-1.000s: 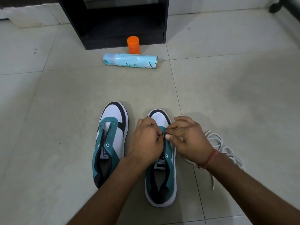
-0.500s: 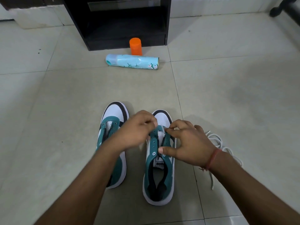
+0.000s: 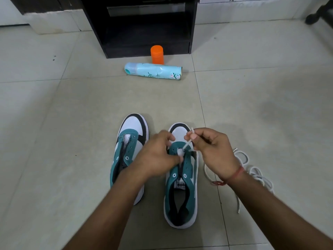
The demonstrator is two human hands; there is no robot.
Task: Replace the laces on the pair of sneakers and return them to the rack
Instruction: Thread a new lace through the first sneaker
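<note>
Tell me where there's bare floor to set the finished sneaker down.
Bare tile lies left of the left sneaker and between the sneakers' toes and the spray can. Crowded: right of the right sneaker, where the loose white laces lie.

Right hand [image 3: 214, 150] pinching white lace [image 3: 188, 142], left hand [image 3: 158, 154] on sneaker [image 3: 182, 184]

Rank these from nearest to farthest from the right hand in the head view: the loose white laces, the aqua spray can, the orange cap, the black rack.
From the right hand:
1. Loose white laces, on the floor just beside its wrist.
2. Aqua spray can, lying on its side further ahead.
3. Orange cap, upright just behind the can.
4. Black rack, at the back against the wall.
</note>
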